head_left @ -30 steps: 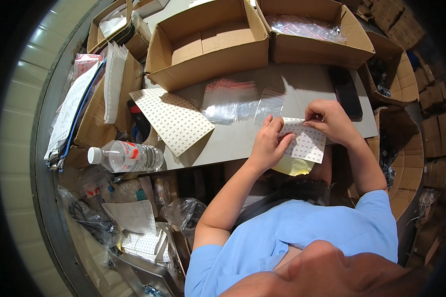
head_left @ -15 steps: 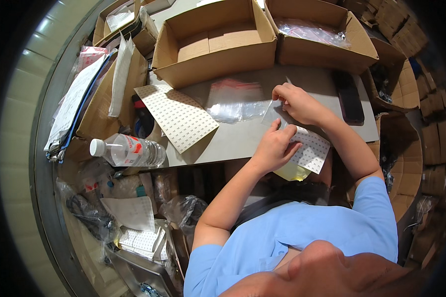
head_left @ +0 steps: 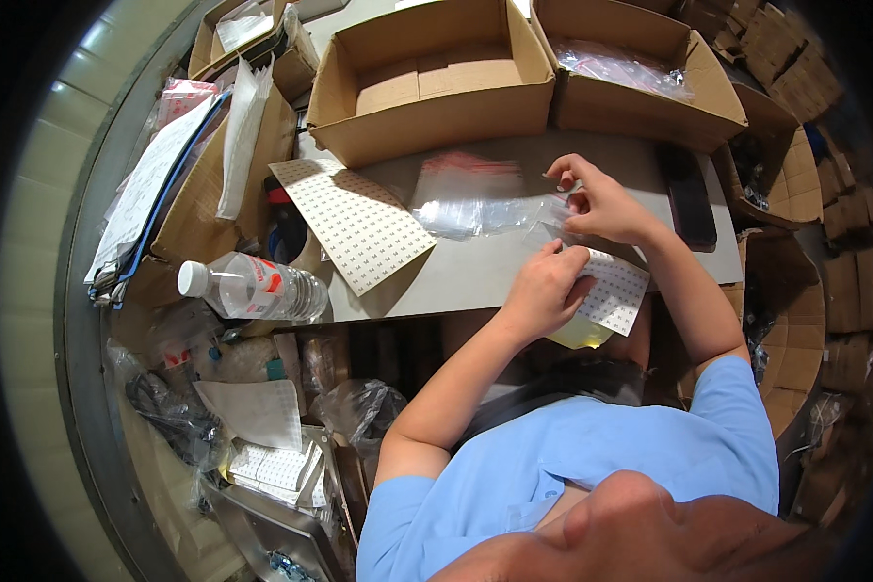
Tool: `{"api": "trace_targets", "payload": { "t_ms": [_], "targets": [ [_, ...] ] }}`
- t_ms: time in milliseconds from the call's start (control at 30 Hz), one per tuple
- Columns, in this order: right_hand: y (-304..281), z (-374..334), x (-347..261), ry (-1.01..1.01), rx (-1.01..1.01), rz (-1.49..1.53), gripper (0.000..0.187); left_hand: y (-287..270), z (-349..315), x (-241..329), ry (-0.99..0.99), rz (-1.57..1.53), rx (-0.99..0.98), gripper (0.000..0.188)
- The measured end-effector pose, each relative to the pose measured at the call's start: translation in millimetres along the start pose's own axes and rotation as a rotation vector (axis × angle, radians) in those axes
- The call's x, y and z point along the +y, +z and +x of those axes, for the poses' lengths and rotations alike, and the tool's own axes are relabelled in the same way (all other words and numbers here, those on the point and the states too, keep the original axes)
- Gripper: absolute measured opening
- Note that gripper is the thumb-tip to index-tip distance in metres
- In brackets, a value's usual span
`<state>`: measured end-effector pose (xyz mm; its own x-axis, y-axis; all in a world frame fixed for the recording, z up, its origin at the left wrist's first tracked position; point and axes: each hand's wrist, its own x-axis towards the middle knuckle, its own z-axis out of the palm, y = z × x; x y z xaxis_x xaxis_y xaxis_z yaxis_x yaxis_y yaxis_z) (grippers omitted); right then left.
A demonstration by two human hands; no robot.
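Note:
My left hand (head_left: 550,289) is closed on a small white sheet of stickers (head_left: 617,293) with rows of printed marks. A yellowish piece (head_left: 584,333) shows beneath the sheet, its kind unclear. A small clear plastic bag (head_left: 543,231) stands at the left fingertips, over the table's near part. Beside that bag is my right hand (head_left: 606,204), thumb and bent index finger apart, with nothing plain between them. Several clear zip bags with red strips (head_left: 468,194) lie flat to the left of it. A larger sticker sheet (head_left: 357,225) lies further left.
Open cardboard boxes (head_left: 436,126) line the table's back; one holds clear bags (head_left: 621,70). A dark phone (head_left: 687,199) lies at right. A clear water bottle (head_left: 257,288) lies at the left table edge, near a clipboard of papers (head_left: 160,189). More sticker sheets (head_left: 276,470) are at lower left.
My right hand's fingers have spread and shifted slightly down and right from the small bag. The left hand keeps the sticker sheet, nearly in place. The whole view has shifted slightly.

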<state>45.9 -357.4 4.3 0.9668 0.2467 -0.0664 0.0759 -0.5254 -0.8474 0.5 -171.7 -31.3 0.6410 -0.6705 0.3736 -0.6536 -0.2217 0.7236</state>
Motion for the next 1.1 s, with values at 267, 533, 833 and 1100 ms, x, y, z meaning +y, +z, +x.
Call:
{"api": "trace_targets", "payload": {
  "t_ms": [267, 533, 833, 1100],
  "targets": [
    [-7, -1, 11, 0.04, 0.187, 0.057, 0.059, 3, 0, -3, 0.013, -0.076, -0.021, 0.02],
    [1, -14, 9, 0.05, 0.114, 0.235, 0.056, 4, 2, -4, 0.122, -0.045, 0.049, 0.023],
    [8, -18, 20, -0.138, 0.241, 0.012, 0.062, 9, 2, -7, 0.082, -0.051, 0.011, 0.026],
    [-4, -26, 17, -0.11, 0.246, -0.019, 0.066, 3, 2, -3, 0.041, -0.033, -0.062, 0.026]
  ]
}}
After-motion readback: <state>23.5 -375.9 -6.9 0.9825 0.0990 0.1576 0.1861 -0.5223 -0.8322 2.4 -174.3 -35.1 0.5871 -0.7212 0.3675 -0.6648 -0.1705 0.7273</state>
